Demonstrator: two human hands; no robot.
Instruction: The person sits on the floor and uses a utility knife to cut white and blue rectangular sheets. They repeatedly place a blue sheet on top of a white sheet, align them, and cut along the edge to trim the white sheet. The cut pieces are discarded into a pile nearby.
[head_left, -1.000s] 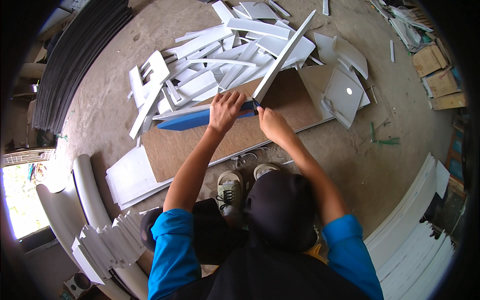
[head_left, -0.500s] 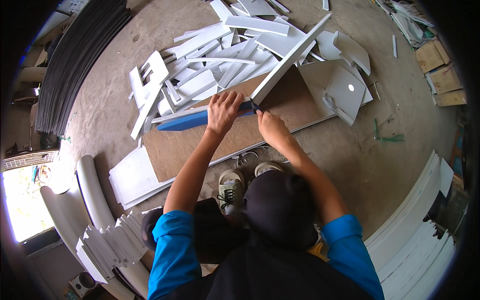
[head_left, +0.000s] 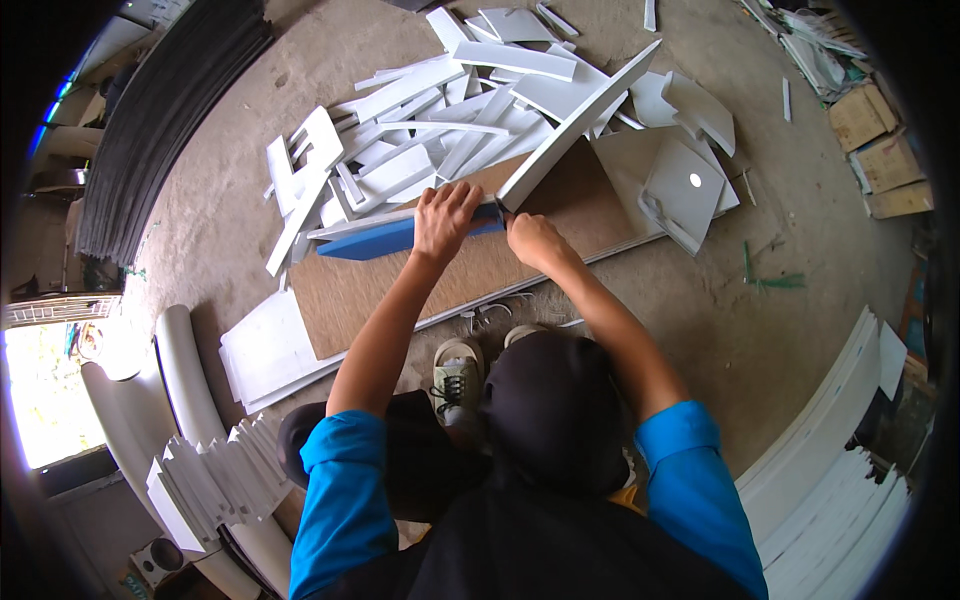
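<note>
My left hand (head_left: 445, 222) is closed over a blue strip (head_left: 366, 242) and the white strip (head_left: 395, 216) lying along its far side. Both rest on a brown board (head_left: 370, 290). At the blue strip's right end, my right hand (head_left: 538, 243) is closed around a dark, thin-bladed knife (head_left: 501, 210), its handle mostly hidden by the fingers. The blade stands against the white material where a long white piece (head_left: 580, 122) angles away to the far right. Whether that piece is still joined to the strip, I cannot tell.
Beyond the board lies a heap of white offcuts (head_left: 460, 105). White sheets (head_left: 262, 355) stick out under its left end, and a loose white panel (head_left: 680, 190) lies at its right. Dark stacked strips (head_left: 165, 130) stand far left; cardboard boxes (head_left: 868, 125) sit far right.
My right hand has shifted slightly left and away from me, closer to the blue strip's end, with the knife. The left hand keeps its hold on the strips.
</note>
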